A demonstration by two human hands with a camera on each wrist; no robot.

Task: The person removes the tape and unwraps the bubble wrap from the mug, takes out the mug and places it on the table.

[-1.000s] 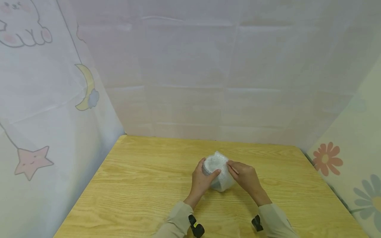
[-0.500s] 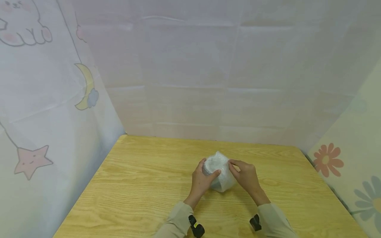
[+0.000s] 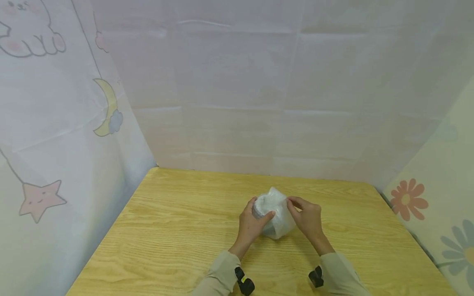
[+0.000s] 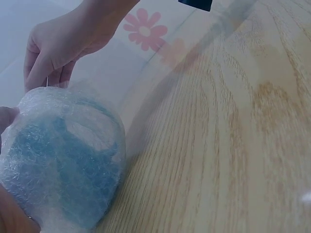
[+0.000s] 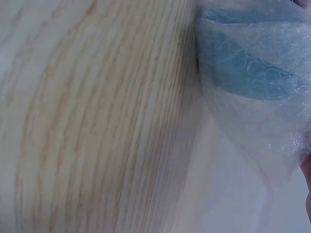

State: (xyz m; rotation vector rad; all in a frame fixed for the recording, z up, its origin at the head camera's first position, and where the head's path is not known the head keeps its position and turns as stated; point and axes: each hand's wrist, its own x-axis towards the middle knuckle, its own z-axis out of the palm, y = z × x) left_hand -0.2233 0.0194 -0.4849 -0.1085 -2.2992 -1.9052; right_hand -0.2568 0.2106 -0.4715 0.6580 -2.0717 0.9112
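Note:
A rounded bundle of clear bubble wrap (image 3: 282, 222) rests on the wooden table (image 3: 177, 230). Something blue (image 4: 58, 170) shows through the layers in both wrist views; its kind is hidden by the wrapping. My left hand (image 3: 249, 225) grips the bundle from its left side, thumb across the near side and fingers round the back. On the other side, my right hand (image 3: 310, 218) pinches an edge of the wrap between thumb and index finger. A loose flap of film stretches from the blue thing toward these fingers in the right wrist view.
Behind the table hangs a pale creased sheet (image 3: 229, 82). Printed cloths flank it, with a star (image 3: 40, 199) at the left and a red flower (image 3: 406, 199) at the right. Black wrist cameras (image 3: 244, 281) sit at both sleeves.
My right hand has drawn slightly to the right, pulling the pinched edge outward, and the wrap's top flap lifts a bit. The left hand keeps its hold in place.

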